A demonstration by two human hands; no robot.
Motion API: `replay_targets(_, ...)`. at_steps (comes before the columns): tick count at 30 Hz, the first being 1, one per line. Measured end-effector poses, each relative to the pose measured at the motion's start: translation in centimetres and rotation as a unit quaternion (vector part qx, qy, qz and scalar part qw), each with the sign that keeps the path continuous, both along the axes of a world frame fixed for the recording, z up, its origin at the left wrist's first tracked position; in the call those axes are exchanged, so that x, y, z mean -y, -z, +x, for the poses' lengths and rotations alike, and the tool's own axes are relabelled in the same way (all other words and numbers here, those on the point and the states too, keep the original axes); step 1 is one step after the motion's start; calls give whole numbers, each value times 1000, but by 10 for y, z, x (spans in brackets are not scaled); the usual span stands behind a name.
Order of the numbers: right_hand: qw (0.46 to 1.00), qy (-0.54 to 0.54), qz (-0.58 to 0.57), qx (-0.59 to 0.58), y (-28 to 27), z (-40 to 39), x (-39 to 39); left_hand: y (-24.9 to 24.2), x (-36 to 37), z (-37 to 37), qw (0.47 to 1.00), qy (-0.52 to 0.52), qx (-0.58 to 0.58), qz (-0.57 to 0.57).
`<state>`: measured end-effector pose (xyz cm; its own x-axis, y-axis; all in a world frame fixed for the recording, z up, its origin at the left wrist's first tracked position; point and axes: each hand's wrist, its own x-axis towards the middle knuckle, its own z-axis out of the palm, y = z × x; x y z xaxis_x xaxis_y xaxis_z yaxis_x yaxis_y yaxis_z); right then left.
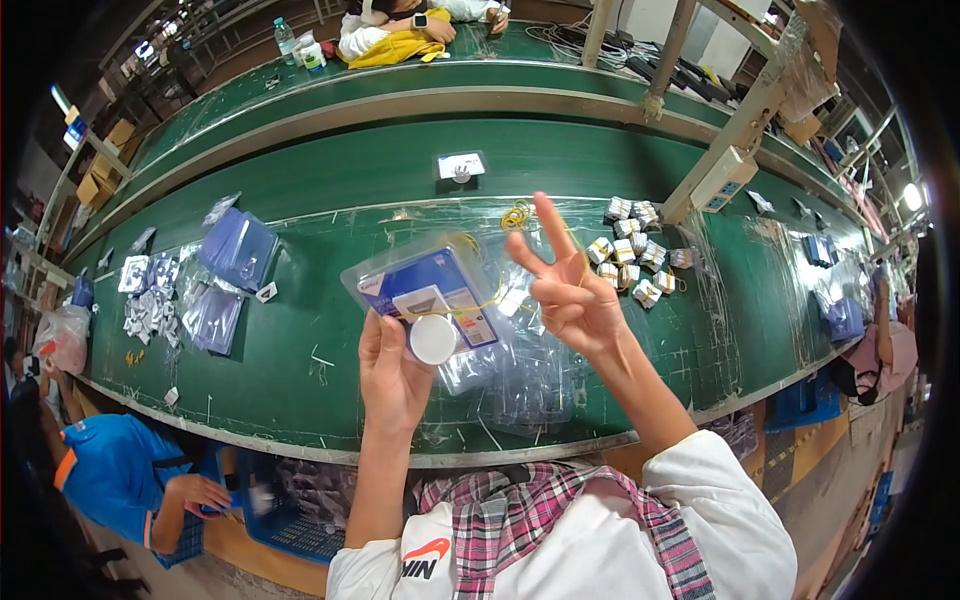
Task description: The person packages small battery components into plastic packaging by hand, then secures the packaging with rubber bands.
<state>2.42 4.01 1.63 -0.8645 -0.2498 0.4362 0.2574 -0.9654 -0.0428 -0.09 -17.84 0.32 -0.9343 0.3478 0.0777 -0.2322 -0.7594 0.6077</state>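
My left hand [390,370] grips a clear plastic blister pack [405,275] with a blue printed card, tilted above the table. A white round disc [433,340] and a small white card with a dark triangle [421,303] lie against its front. My right hand [570,290] is raised just right of the pack, two fingers spread and the others curled in. A thin yellow rubber band [496,297] stretches between the pack and that hand. Below both hands lie several empty-looking clear plastic shells [525,375].
Banded bundles of small white pieces [628,248] and loose yellow bands [516,214] lie beyond my right hand. Blue packs [240,248] and small white packets [150,290] lie left. A pack [460,166] sits farther back. A metal post [725,130] rises right. Other people sit around.
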Motion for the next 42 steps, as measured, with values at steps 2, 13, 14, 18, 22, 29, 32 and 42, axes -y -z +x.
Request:
replay_targets(2,991,55,122,28,-10,0,8,-2,7,5,989,-32,-119,-84)
replay_targets(13,495,178,797,-298,-46,24,32,-23,28,42,742,18,-383,-550)
replay_targets(14,431,141,832,-320,-55,26,37,-23,33,43,751,55,-356,-554)
replay_targets(18,399,118,845,-335,-75,22,35,-22,75,48,834,196,-133,-499)
replay_targets(22,410,248,839,-257,-62,-18,23,16,174,80,950,-24,70,-305)
replay_targets(29,272,209,923,-173,14,-84,3,159,335,176,880,-343,303,-124)
replay_targets(32,250,193,932,-176,28,-92,-6,255,354,199,788,-410,443,-124)
replay_targets(42,304,127,931,-155,41,-106,-26,410,398,175,637,-305,638,-308)
